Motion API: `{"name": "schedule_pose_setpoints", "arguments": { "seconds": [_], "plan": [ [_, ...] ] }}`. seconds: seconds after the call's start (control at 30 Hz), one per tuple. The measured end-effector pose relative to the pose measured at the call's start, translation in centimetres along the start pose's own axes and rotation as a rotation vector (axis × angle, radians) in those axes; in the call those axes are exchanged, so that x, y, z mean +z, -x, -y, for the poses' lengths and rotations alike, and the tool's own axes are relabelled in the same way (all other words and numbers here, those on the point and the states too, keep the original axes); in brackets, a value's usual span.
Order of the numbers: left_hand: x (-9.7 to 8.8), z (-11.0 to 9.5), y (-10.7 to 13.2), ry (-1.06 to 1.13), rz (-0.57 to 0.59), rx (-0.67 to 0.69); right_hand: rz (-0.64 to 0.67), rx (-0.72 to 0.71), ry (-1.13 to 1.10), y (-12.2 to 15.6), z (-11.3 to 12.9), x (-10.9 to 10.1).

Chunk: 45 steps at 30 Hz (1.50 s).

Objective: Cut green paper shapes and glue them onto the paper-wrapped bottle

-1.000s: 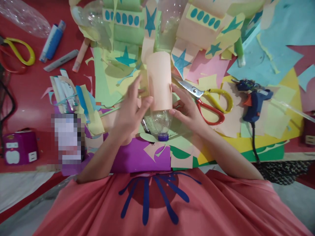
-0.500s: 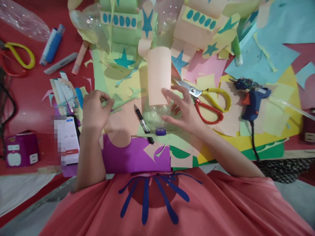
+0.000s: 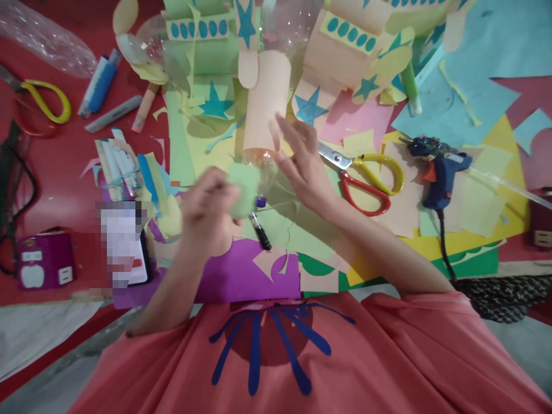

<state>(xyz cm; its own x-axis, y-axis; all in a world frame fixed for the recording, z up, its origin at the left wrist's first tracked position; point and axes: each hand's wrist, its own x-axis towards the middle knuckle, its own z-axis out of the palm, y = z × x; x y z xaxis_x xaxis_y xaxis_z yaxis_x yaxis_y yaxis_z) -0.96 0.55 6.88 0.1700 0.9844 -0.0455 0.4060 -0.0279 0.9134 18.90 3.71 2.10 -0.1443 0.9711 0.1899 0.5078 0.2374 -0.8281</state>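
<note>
My left hand (image 3: 210, 204), blurred by motion, pinches a small piece of light green paper (image 3: 244, 187) in front of the bottle. A clear plastic bottle (image 3: 269, 169) wrapped in peach paper (image 3: 267, 103) lies with its purple cap (image 3: 260, 201) toward me. My right hand (image 3: 304, 164) is beside its right side, fingers spread and the fingertips near or against the peach wrap. Under the left hand's paper, a black pen (image 3: 261, 232) is partly hidden. Scissors (image 3: 357, 172) with yellow and red handles lie right of my right hand.
A blue glue gun (image 3: 444, 178) with a cord rests at the right. Star-decorated paper-covered bottles (image 3: 345, 49) stand at the back. At the left are a phone (image 3: 138, 253), a purple box (image 3: 46, 261), markers (image 3: 101, 83) and another pair of scissors (image 3: 43, 100). Paper scraps cover the table.
My left hand has moved right from the paper scraps and now holds light green paper. The wrapped bottle has shifted away and left. My right hand has followed it.
</note>
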Motion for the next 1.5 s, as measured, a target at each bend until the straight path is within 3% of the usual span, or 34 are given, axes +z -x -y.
{"name": "schedule_pose_setpoints", "arguments": {
  "seconds": [0.1,0.2,0.3,0.37,0.6,0.67,0.8,0.9,1.03,1.2,1.5],
  "plan": [
    [2.9,-0.4,0.4,0.057,0.119,0.048,-0.086,0.020,-0.180,1.6,0.4,-1.2],
    [4.6,0.0,0.0,-0.136,0.087,0.227,0.013,0.077,-0.449,3.2,0.5,-2.0],
    [4.9,1.0,-0.3,-0.458,0.028,0.447,0.091,0.141,-0.543,3.9,0.0,-1.8],
    [4.4,1.5,-0.4,-0.595,0.000,0.506,0.120,0.213,-0.559,3.8,-0.4,-1.5],
    [1.8,1.4,-0.8,-0.574,-0.081,0.286,0.046,0.272,-0.601,3.2,-1.1,-1.3],
    [2.2,1.3,-1.0,-0.417,-0.072,0.258,0.052,0.263,-0.613,3.2,-1.1,-1.3],
    [4.2,2.2,-1.3,0.093,0.123,0.134,0.138,0.216,-0.673,3.4,-1.2,-1.1],
    [5.4,3.3,-1.6,0.273,0.203,0.081,0.203,0.183,-0.653,3.6,-1.2,-1.0],
    [5.7,3.9,-1.9,0.311,0.110,0.053,0.271,0.163,-0.633,3.8,-1.0,-0.9],
    [5.4,3.8,-1.8,0.309,0.094,0.071,0.270,0.193,-0.639,3.8,-0.9,-1.0],
    [4.3,3.2,-1.3,0.373,0.200,-0.018,0.247,0.170,-0.578,3.9,-1.2,-1.1]
  ]
}}
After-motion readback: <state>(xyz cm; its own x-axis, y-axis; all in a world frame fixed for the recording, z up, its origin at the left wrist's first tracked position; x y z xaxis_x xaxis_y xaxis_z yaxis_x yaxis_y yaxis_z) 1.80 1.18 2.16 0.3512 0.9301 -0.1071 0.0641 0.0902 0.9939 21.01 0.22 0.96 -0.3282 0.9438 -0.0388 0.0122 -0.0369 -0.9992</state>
